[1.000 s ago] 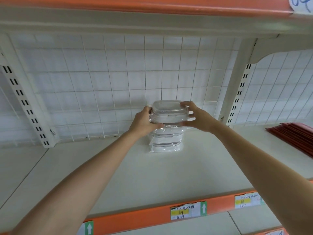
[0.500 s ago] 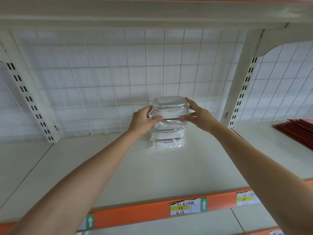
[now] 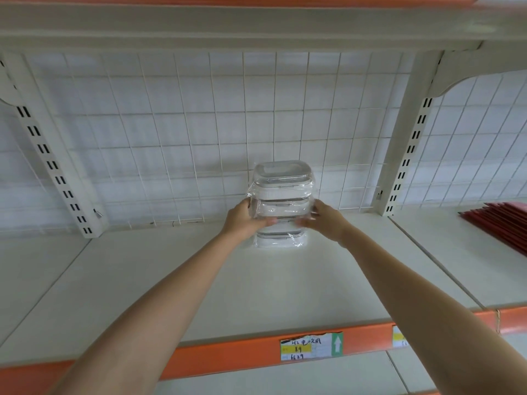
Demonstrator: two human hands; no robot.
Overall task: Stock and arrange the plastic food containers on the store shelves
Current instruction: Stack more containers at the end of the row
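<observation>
A stack of clear plastic food containers (image 3: 281,195) with grey-rimmed lids, wrapped in clear film, stands at the back of the white shelf (image 3: 199,286) against the wire grid. My left hand (image 3: 244,220) grips the stack's left side at mid height, thumb across the front. My right hand (image 3: 323,220) holds the right side at the same height; its fingertips are blurred. The top container (image 3: 281,176) sits free above both hands. The bottom container (image 3: 281,241) rests on the shelf.
A slotted white upright (image 3: 57,172) stands at the left and another (image 3: 405,155) at the right. Red flat items (image 3: 502,223) lie on the neighbouring shelf at far right. Price labels (image 3: 310,346) stick on the orange front edge. Another shelf hangs close overhead.
Both hands have slid down from the top container to the middle of the stack. The top container now sits on the stack without a hand on it.
</observation>
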